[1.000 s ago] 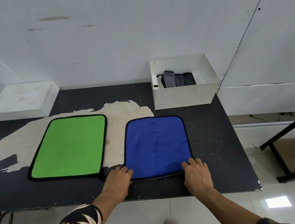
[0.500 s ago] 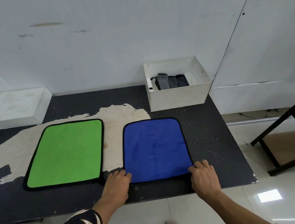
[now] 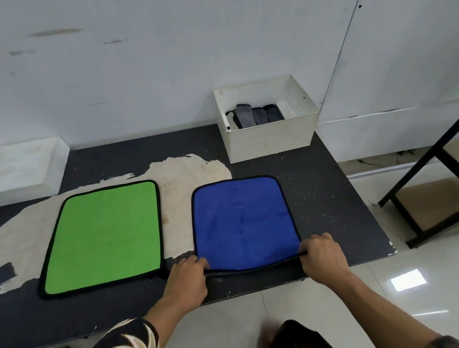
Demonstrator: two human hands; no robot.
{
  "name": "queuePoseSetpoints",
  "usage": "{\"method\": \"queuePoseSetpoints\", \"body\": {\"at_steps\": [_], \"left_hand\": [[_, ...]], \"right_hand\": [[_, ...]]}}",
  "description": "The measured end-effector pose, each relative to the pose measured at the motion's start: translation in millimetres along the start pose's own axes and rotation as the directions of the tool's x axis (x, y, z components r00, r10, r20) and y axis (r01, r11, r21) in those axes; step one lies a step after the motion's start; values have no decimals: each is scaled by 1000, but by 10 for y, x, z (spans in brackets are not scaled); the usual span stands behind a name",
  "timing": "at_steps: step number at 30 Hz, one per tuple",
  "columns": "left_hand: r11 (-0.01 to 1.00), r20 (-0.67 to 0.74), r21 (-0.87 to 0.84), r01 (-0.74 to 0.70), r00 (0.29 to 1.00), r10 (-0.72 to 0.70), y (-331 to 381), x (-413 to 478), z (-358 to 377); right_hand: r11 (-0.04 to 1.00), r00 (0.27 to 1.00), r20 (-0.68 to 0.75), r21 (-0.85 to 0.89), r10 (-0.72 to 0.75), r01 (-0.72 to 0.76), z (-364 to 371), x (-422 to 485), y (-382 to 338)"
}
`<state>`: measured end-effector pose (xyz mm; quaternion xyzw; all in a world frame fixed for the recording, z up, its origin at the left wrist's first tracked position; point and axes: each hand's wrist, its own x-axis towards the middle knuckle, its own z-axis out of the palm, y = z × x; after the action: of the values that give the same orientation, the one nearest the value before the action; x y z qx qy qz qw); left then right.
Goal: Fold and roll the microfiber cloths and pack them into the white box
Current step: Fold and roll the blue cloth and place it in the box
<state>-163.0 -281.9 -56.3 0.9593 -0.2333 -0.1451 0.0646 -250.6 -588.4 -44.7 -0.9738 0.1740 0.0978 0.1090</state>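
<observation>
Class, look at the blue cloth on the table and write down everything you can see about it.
The blue cloth is a rectangular, soft, fleecy-looking piece with rounded corners and thin black edging. It lies spread on the dark table, right of the green cloth and in front of the white box. Faint creases cross it. The left hand and right hand pinch its near corners, and the near edge is lifted slightly off the table.
</observation>
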Motion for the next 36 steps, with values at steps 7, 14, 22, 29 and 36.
{"method": "queuePoseSetpoints", "body": {"at_steps": [7, 14, 22, 29, 36], "left_hand": [[851, -192, -509, 128, 947, -257, -19, 511, -493], [719, -89, -637, 277, 900, -426, -8, 994, -613], [703, -80, -634, 322, 877, -474, -7, 1346, -540], [733, 53, -532, 424, 881, -471, -106, 1557, -436], [685, -77, -616, 389, 836, -544, -64, 1692, -585]], "right_hand": [[734, 976, 28, 654, 216, -181, -457, 648, 7], [506, 932, 231, 789, 280, -348, -271, 1303, -112], [492, 928, 165, 809, 335, -321, -255, 1693, -122], [597, 906, 346, 683, 243, -421, -209, 1990, -29], [629, 938, 179, 702, 297, -333, -320, 2174, -85]]}}
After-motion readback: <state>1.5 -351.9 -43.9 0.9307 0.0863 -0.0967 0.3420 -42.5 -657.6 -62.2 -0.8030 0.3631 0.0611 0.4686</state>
